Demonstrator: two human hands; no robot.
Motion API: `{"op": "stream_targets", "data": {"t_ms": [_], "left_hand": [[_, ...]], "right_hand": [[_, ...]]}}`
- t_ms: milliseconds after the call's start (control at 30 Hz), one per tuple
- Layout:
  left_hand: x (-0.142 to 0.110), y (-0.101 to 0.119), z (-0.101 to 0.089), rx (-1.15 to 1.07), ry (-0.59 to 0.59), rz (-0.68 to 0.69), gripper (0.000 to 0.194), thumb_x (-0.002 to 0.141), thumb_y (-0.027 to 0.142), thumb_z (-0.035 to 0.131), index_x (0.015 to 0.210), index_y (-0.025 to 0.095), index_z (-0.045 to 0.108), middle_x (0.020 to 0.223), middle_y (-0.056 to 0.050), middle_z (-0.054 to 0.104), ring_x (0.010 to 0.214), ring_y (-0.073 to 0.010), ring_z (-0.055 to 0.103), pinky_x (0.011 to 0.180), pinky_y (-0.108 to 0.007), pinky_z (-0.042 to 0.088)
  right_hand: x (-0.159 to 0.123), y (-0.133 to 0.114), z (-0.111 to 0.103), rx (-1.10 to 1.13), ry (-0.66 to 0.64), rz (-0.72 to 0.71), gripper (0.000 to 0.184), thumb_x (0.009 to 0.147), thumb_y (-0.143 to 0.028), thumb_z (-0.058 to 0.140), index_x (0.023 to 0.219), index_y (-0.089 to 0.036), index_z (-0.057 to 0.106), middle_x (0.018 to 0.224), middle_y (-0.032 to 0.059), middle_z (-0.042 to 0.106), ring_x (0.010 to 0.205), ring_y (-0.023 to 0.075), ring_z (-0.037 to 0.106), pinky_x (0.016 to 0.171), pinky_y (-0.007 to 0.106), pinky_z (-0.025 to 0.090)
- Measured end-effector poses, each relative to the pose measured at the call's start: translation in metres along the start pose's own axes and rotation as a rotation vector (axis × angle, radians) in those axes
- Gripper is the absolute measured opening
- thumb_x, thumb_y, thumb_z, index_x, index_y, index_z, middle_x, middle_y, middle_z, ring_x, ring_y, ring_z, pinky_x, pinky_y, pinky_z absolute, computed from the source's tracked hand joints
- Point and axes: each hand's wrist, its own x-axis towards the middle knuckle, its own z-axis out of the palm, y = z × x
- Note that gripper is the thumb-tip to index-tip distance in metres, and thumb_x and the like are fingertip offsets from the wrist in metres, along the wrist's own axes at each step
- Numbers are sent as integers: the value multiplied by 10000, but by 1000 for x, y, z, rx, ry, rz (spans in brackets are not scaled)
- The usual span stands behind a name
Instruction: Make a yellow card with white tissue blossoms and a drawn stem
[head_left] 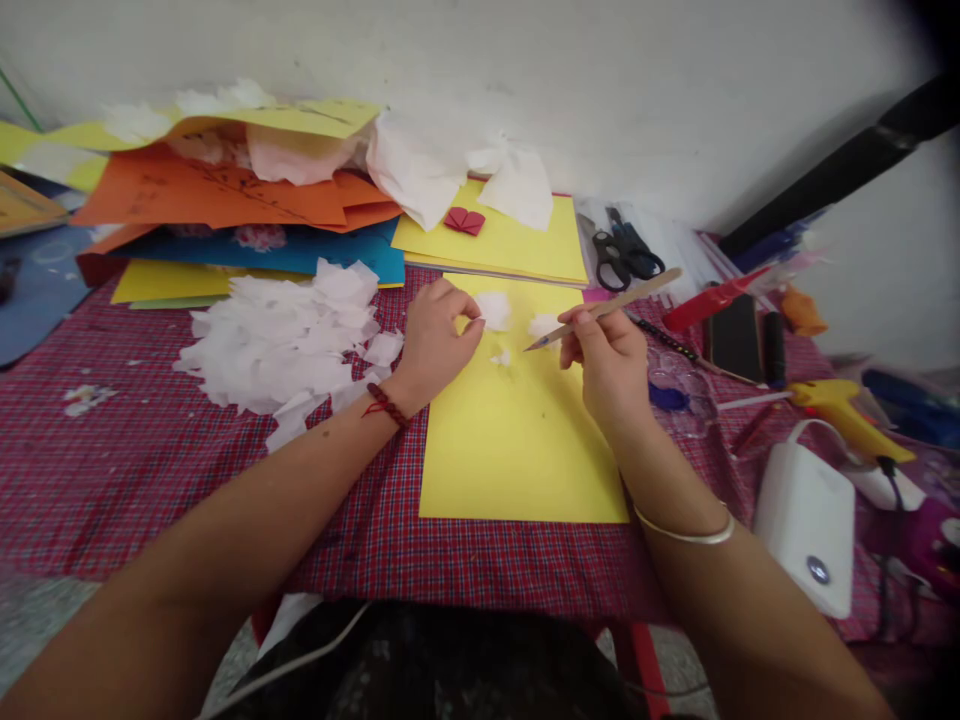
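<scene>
A yellow sheet (517, 450) lies flat in front of me. Over its upper left part, my left hand (441, 335) pinches the edge of a small white tissue paper piece (495, 310) between thumb and finger. My right hand (609, 362) grips a light wooden pencil (637, 290), its dark tip slanting down to the left just above the sheet. Partly behind that tip is a second white tissue paper piece (543, 325). Between the hands, a tiny white crumpled bit (502, 357) rests on the yellow surface.
Left of the sheet is a heap of white tissue pieces (277, 345). Coloured cards (225, 190) are stacked behind it. A red folded paper (464, 221) and black-handled scissors (611, 262) lie at the back. On the right are a yellow glue gun (847, 405) and a white box-shaped device (806, 520).
</scene>
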Motion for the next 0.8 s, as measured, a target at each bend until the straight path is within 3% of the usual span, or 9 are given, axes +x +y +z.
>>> {"op": "stream_targets", "data": {"t_ms": [100,267,333,400,467,567,633,800], "left_hand": [[-1,0,-3,-175,-41,-62,108,793,137,616,702,195,610,727,-1,616,726,-159,578,725,-312,482],[-1,-1,-12,-248,-101,-15,105,814,155,576,824,195,673,840,-26,686,802,-161,624,778,-314,497],[3,1,-14,-282,-130,-43,157,807,136,569,924,193,657,822,-23,671,771,-152,623,724,-296,499],[9,5,-13,-310,-186,-98,230,797,125,576,1014,191,611,752,4,635,674,-127,595,624,-260,475],[17,12,-11,-292,-285,-101,220,775,115,595,984,184,591,695,25,606,607,-108,560,567,-237,440],[28,25,-6,-210,-454,-2,69,747,107,613,783,165,602,666,16,615,590,-103,540,547,-233,407],[33,30,-3,-142,-533,124,80,746,93,593,707,159,615,668,9,625,602,-106,542,557,-239,396],[40,24,0,-13,-598,427,162,762,64,532,700,166,642,736,-10,648,679,-123,579,629,-250,417]], "right_hand": [[0,-3,-4,-46,22,-51,312,857,-506,645,808,-198,638,540,-60,512,421,63,457,411,205,367],[1,-5,-6,-78,6,-26,321,869,-521,625,818,-203,629,579,-43,544,437,70,471,421,216,383],[2,-6,-7,-80,-5,-9,318,870,-517,623,813,-204,623,586,-39,548,436,71,471,419,217,374],[3,-6,-8,-78,-9,-2,308,872,-506,621,811,-204,617,590,-37,548,438,72,474,417,217,365],[6,-5,-10,-73,-4,-1,292,877,-487,617,813,-202,613,591,-37,547,440,73,475,417,216,357],[11,-1,-14,-70,26,4,264,876,-451,618,806,-196,609,582,-40,537,438,73,467,415,215,344],[14,2,-17,-76,51,13,245,871,-424,621,792,-193,607,573,-41,531,438,76,461,415,219,337],[17,9,-19,-89,61,7,202,870,-370,599,784,-187,614,572,-32,531,468,90,463,436,227,331]]}}
